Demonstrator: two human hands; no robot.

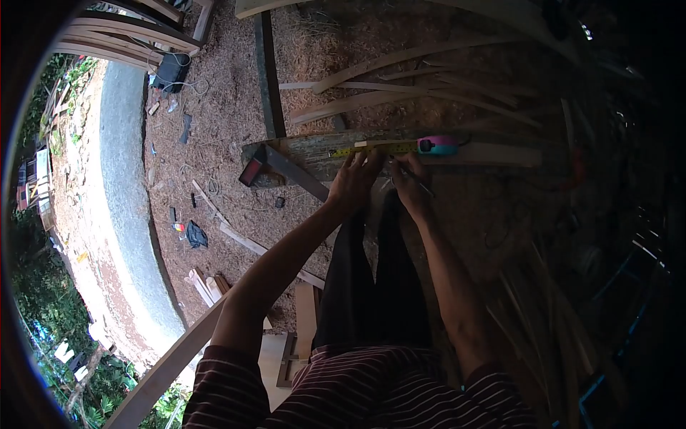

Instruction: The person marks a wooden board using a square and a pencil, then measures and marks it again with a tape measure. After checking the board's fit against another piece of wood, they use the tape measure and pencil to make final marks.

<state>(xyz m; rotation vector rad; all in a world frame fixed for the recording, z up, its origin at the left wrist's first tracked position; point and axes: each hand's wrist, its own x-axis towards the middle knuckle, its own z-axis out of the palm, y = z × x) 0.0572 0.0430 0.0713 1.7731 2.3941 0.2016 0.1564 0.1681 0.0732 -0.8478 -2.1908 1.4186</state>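
Note:
On a long weathered plank point(314, 149) lies a tape measure point(444, 146) with a pink and teal case, its yellow blade point(341, 152) drawn out to the left. My left hand point(355, 180) rests with fingers spread on the blade and a narrow strip of wood point(373, 143) beside it. Close by on the right, my right hand point(410, 182) is closed around a thin pencil point(423, 186), its tip end near the blade's lower edge. Shadow hides the exact contact point.
A long flat tool point(296, 174) with a dark red end point(251, 171) lies slanted across the plank's left end. Loose wooden strips point(386, 94) spread beyond it. Shavings cover the ground. A black case point(171, 71) with a cord and a black bag point(196, 234) lie left.

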